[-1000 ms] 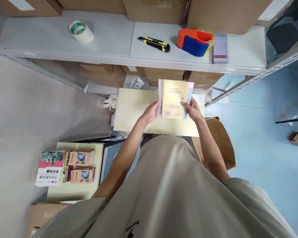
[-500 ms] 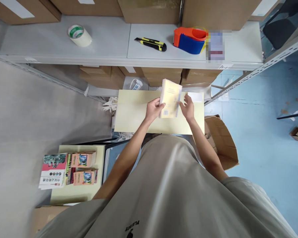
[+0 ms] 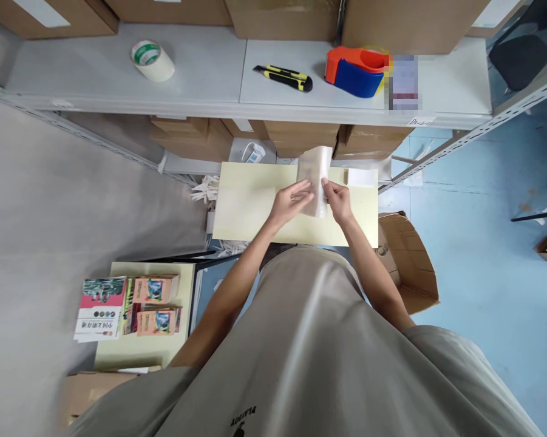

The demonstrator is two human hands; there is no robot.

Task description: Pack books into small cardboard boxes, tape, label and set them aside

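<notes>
At the far left, a pink and white magazine (image 3: 99, 312) is lying beside two stacks of small orange books (image 3: 157, 291). A tape roll (image 3: 160, 65) and, farther along, a yellow and black cutter (image 3: 285, 79) are resting on the grey shelf (image 3: 204, 70). Over the pale yellow counter (image 3: 243, 203), the left hand (image 3: 289, 203) is laying its fingers against a pale book (image 3: 313, 170); blur is hiding whether it is gripping. The book is tilting between the two hands, above the counter. The right hand (image 3: 338, 200) is pinching the book's right side. Farther right, an orange and blue tape dispenser (image 3: 355, 76) is sitting on the shelf, and an open cardboard box (image 3: 412, 267) is standing just beside the counter.
</notes>
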